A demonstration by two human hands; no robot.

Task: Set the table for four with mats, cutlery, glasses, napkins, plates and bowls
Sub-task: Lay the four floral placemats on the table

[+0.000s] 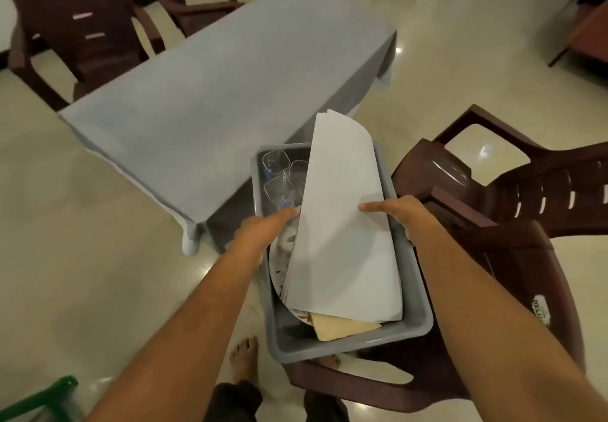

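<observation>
Head view: left hand [263, 234], right hand [399, 216] grip mats [342, 224] above bin [355, 344]; glasses [279, 175] beneath, chair [493, 191] beside.

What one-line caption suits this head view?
Both hands lift grey mats from a bin holding glasses, beside the table.
</observation>
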